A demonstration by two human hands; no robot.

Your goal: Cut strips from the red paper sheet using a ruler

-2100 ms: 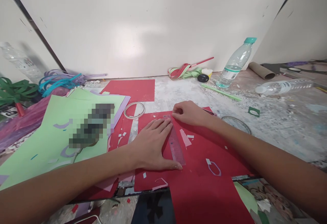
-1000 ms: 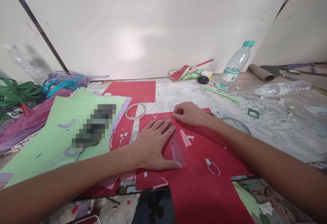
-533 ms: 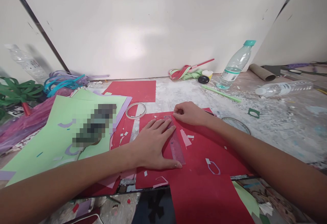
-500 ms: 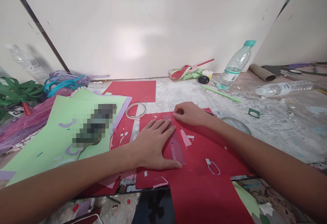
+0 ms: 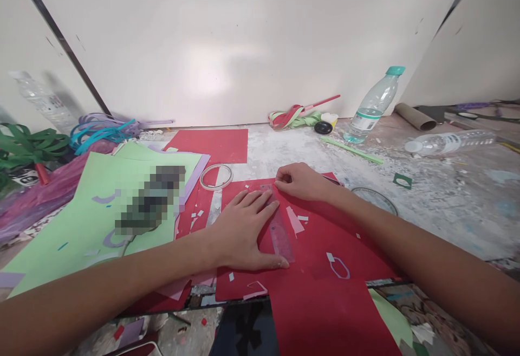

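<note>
My left hand (image 5: 244, 230) lies flat with its fingers spread on a red paper sheet (image 5: 325, 237), pressing a clear plastic ruler (image 5: 280, 232) against the sheet with fingertips and thumb. My right hand (image 5: 300, 180) is curled at the ruler's far end, its fingers pinched together on something too small to make out. Small white and pink paper scraps (image 5: 294, 219) lie on the red sheet beside the ruler.
Light green sheets (image 5: 93, 204) lie at left with a blurred object on them. A tape ring (image 5: 215, 176) sits behind my left hand. An upright water bottle (image 5: 371, 107), a lying bottle (image 5: 450, 141), a cardboard tube (image 5: 415, 116) and paper strips (image 5: 298, 115) stand near the white wall.
</note>
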